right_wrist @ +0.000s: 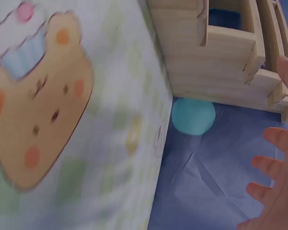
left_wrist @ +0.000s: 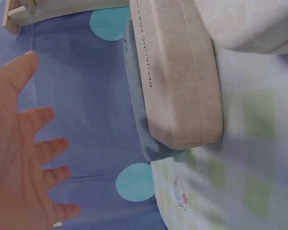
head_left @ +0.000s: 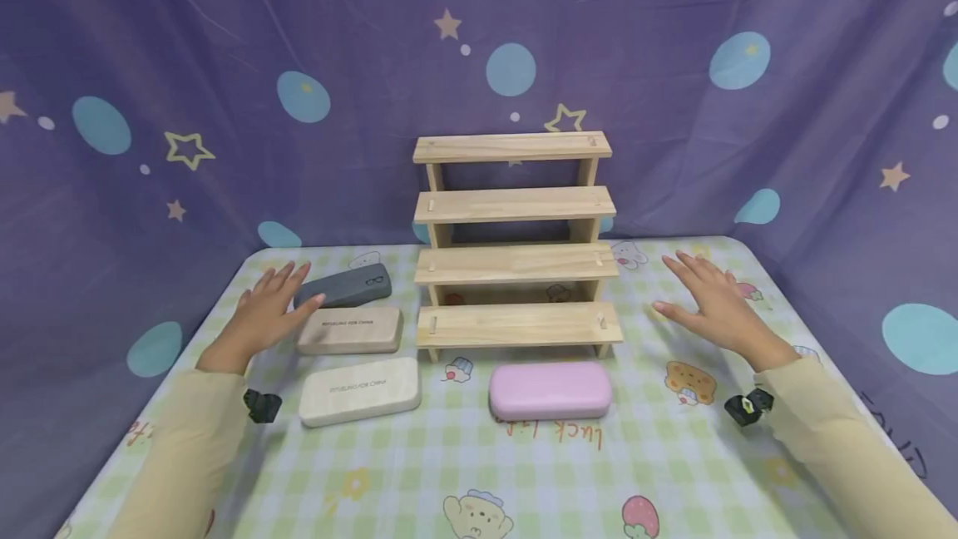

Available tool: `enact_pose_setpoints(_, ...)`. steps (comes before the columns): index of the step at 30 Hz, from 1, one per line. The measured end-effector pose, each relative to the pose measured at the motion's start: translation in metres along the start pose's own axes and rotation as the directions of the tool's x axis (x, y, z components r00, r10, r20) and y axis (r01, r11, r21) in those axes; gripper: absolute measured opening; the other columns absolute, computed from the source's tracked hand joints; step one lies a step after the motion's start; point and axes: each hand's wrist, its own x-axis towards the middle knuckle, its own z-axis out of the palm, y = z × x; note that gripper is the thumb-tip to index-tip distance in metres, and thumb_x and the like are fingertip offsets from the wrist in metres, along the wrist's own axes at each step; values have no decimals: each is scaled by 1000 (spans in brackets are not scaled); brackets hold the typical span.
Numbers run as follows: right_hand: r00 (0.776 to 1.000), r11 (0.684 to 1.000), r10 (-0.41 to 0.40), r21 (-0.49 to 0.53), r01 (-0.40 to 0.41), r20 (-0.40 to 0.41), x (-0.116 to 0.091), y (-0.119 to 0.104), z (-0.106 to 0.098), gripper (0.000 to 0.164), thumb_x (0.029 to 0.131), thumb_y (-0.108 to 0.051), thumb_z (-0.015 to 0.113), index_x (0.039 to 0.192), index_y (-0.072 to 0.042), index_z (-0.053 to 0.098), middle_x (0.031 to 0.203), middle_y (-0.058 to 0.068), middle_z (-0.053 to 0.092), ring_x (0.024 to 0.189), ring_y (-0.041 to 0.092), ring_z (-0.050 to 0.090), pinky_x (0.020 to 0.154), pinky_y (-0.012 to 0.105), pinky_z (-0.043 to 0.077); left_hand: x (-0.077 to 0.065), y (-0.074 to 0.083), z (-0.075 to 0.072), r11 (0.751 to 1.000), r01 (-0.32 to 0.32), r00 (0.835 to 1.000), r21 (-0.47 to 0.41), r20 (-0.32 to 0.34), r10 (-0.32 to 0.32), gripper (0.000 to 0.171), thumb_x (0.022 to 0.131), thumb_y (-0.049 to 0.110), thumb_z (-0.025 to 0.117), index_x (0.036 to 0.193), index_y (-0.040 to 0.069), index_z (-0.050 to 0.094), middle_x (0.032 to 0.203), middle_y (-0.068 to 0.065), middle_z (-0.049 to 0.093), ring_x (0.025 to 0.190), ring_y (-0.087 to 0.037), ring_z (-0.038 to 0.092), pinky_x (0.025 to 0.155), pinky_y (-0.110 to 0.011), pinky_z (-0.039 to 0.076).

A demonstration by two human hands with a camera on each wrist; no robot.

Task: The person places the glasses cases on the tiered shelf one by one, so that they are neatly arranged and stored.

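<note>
My left hand (head_left: 264, 312) hovers palm down with spread fingers near the left ends of the glasses cases, holding nothing. A dark grey-blue glasses case (head_left: 346, 286) lies farthest back, its end close to those fingers. In front of it sits a beige glasses case (head_left: 350, 331) with printed lettering, then a cream glasses case (head_left: 361, 392). A pink glasses case (head_left: 550, 391) lies before the wooden step shelf (head_left: 516, 263), whose four-level tiers carry nothing. To the right of the shelf, my right hand (head_left: 714, 306) is held over the cloth, fingers apart, with nothing in it.
A green checked cloth (head_left: 419, 481) with cartoon prints covers the table. Behind and at both sides hangs a purple curtain (head_left: 359, 32) with stars and blue dots. The shelf stands near the table's back edge.
</note>
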Motion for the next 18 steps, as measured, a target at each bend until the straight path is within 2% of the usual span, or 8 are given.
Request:
enact_pose_setpoints(7, 998, 992, -67, 104, 66, 7, 12, -7, 6, 77, 88, -37, 65, 149, -10, 27, 149, 26, 24, 134, 50, 20, 102, 68, 14, 3, -8, 5, 996, -37, 998, -76, -47, 33, 78, 95, 52, 45, 153, 13, 9, 153, -26, 13, 137, -51, 8, 97, -74, 10)
enact_pose_setpoints(13, 998, 979, -59, 195, 53, 24, 23, -15, 8, 78, 87, -34, 68, 149, -8, 27, 150, 26, 23, 135, 49, 18, 101, 69, 16, 7, -17, 8, 963, -116, 990, -242, -104, 93, 75, 96, 40, 52, 152, 8, 13, 151, -28, 18, 135, -50, 18, 101, -67, 21)
enact_pose_setpoints(18, 997, 968, -82, 238, 78, 9, 34, -17, 11, 77, 87, -30, 68, 147, -4, 29, 149, 26, 26, 135, 47, 21, 103, 67, 18, 8, -20, 9, 938, -69, 995, -338, -92, 40, 74, 96, 42, 51, 153, 14, 13, 153, -24, 17, 136, -49, 17, 101, -67, 21)
